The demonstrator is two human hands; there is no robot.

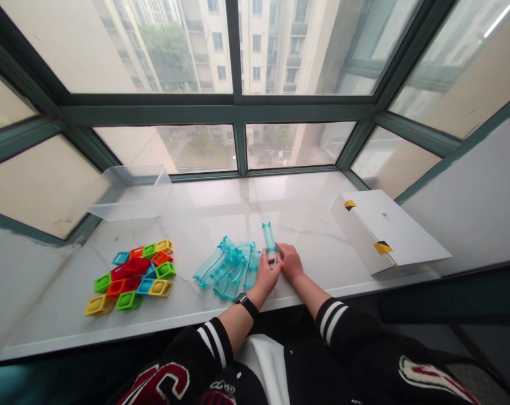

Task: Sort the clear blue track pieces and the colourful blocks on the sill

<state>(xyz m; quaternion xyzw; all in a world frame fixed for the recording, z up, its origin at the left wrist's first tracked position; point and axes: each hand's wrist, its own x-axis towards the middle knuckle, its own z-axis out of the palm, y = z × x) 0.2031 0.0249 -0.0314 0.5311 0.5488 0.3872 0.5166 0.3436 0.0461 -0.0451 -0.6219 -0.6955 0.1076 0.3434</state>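
A straight, clear teal track piece (269,236) lies on the white ledge, pointing away from me. My left hand (267,274), with a dark watch on its wrist, is closed at the near end of this piece. My right hand (290,262) is closed on the same end from the right, its fingertips close to those of the left. A small, pale part with a reddish spot shows between the fingers, too small to name. Left of my hands lies a loose pile of clear teal track pieces (232,267), some of them curved.
Several coloured hollow blocks (132,275) in red, green, yellow, blue and orange lie at the left. Behind them stands a clear plastic bin (132,211). A white box (390,230) with yellow-black tabs sits at the right. Green-framed windows (238,112) border the white ledge (309,208).
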